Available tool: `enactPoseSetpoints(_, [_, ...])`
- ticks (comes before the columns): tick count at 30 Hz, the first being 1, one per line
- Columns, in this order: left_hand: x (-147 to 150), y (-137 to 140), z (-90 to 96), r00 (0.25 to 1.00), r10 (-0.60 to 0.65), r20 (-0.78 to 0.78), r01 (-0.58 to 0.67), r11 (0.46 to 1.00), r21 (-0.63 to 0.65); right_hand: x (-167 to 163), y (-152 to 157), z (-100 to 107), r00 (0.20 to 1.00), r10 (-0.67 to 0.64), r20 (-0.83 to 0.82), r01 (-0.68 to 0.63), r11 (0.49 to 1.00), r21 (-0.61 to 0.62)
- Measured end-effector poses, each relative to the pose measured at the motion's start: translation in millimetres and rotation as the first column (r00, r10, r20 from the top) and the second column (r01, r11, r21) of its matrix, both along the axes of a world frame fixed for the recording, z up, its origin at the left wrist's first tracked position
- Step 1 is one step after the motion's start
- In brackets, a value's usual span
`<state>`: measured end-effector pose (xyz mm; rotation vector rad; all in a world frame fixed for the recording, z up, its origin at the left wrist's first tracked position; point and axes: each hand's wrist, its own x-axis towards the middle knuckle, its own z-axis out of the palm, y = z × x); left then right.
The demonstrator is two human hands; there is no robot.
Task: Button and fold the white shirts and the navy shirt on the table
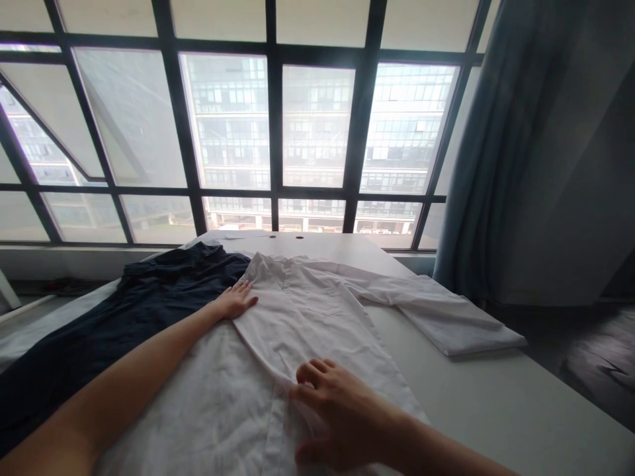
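White woven-cloth shirt (307, 320) lies spread on the smooth white tabletop (456, 396), collar at the far end, its long sleeve (441, 314) reaching out to the right and bent toward the near side. Left hand (234, 301) rests palm down with fingers slightly spread on the shirt's left part, near the collar. Right hand (342, 410) is over the near part of the shirt front, fingers curled, thumb apart from them; whether cloth is pinched between the fingers cannot be told. Crumpled dark navy cloth garment (114, 317) lies to the left.
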<state>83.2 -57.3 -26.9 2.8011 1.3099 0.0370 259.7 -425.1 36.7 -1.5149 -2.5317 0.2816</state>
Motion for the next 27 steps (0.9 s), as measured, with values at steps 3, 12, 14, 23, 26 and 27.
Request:
enactPoseSetpoints(3, [-0.4, 1.4, -1.3, 1.0, -0.002, 0.004, 0.002, 1.0, 0.003, -9.0, -0.5, 1.7, 0.991, -0.09, 0.104, 0.089, 0.996, 0.011])
enactPoseSetpoints(12, [0.4, 0.9, -1.9, 1.0, 0.008, 0.014, -0.008, 1.0, -0.006, -7.3, -4.2, 5.7, 0.984, -0.13, -0.12, 0.12, 0.989, -0.083])
enactPoseSetpoints(14, [0.4, -1.1, -0.1, 1.0, 0.01, 0.01, -0.01, 1.0, -0.009, -7.2, -5.4, 8.7, 0.989, -0.131, -0.069, 0.121, 0.984, -0.131])
enactPoseSetpoints(23, [0.9, -8.3, 7.4, 0.999, -0.002, -0.05, 0.0, 1.0, -0.024, -0.4, -1.8, -15.6, 0.983, 0.113, -0.148, -0.125, 0.989, -0.078])
enactPoseSetpoints(26, [0.6, -8.1, 7.4, 0.999, 0.003, -0.054, -0.005, 0.999, -0.036, 6.4, -6.7, -19.5, 0.989, 0.072, -0.129, -0.098, 0.973, -0.209])
enactPoseSetpoints(27, [0.3, -7.6, 7.6, 0.999, 0.003, -0.053, -0.005, 0.999, -0.038, 8.2, -8.3, -19.1, 0.993, 0.032, -0.116, -0.059, 0.971, -0.233])
